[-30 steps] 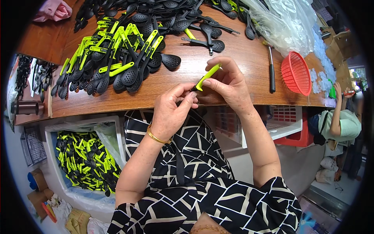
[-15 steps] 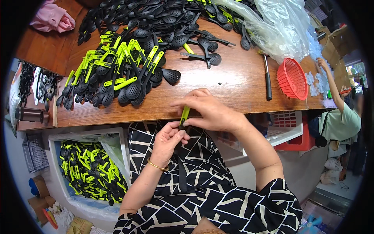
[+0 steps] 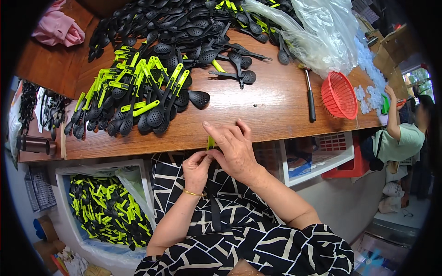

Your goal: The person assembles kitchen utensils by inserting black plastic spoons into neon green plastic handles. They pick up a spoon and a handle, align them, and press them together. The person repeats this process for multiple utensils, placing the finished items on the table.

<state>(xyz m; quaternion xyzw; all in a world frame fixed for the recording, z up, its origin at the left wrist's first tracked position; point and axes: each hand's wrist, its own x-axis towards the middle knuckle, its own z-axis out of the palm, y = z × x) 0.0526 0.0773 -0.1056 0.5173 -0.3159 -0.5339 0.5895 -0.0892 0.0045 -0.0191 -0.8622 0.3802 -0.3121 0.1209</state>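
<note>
Just in front of the table's near edge, above my lap, my two hands meet around a small lime-green handle (image 3: 211,142). My left hand (image 3: 196,172) pinches its lower end between thumb and fingers. My right hand (image 3: 235,152) covers much of the handle from the right, its thumb pressed close to the left fingertips and its other fingers reaching up and forward. Most of the piece is hidden by the hands. Beyond, on the table (image 3: 258,119), lies a pile of black slotted spoons with lime-green handles (image 3: 156,112).
Black spoons (image 3: 193,31) heap along the back beside clear plastic bags (image 3: 329,37). A hammer (image 3: 311,101) and red basket (image 3: 340,96) lie right. Below left stands a bin of green-and-black handles (image 3: 110,207); a white crate (image 3: 317,158) sits under the table. Another person (image 3: 398,138) works at far right.
My right hand has turned more upright over the handle, its fingers now pointing forward, hiding more of it. My left hand stays pinched. The view has shifted slightly.
</note>
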